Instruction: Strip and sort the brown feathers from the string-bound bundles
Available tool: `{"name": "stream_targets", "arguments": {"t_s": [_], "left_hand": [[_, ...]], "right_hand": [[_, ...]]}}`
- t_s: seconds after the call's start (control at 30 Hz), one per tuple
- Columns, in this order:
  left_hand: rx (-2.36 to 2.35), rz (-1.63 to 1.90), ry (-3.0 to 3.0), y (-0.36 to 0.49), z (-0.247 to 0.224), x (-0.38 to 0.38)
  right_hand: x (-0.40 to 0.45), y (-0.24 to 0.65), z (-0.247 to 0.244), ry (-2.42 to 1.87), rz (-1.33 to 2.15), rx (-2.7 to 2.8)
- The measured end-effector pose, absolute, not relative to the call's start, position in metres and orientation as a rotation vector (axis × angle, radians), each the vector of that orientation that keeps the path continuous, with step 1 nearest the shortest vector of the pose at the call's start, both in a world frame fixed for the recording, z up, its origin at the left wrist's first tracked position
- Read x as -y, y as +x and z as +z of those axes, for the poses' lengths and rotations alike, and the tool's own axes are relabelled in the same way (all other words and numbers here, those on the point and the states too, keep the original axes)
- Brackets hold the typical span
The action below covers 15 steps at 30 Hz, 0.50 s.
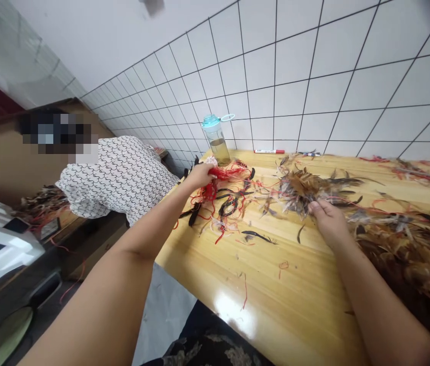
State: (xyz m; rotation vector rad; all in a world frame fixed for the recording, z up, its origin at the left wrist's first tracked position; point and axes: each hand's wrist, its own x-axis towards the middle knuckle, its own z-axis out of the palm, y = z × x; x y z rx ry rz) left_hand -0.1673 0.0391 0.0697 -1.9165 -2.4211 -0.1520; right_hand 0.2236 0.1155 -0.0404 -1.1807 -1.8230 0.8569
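Note:
Over the left end of the table, my left hand [199,175] is closed around a tangle of red string [227,174]. More red strands and dark loose feathers [229,205] lie beneath and beside it. My right hand [326,217] is closed in a pinch at the near edge of a bunch of brown feathers [302,184]. Red threads stretch across the table between the string tangle and this bunch. A single dark feather [258,236] lies on the wood between my hands.
A large heap of brown feathers [409,249] covers the table's right side. By the tiled wall stand a water bottle [219,145] with a blue lid and a red-and-white marker [269,151]. To the left, a person in a patterned shirt [119,173] bends beside another table.

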Motion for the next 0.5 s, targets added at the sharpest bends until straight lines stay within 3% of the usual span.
{"name": "stream_targets", "arguments": {"t_s": [0.2,0.5], "left_hand": [[2.295,-0.353,-1.791,-0.187,0.119,-0.039],[2.134,-0.410,-1.875,-0.190,0.111,-0.039]], "right_hand": [[-0.114,0.223,-0.037,-1.122,0.834,1.843],[-0.115,0.223,-0.039,-1.118,0.838,1.851]]}}
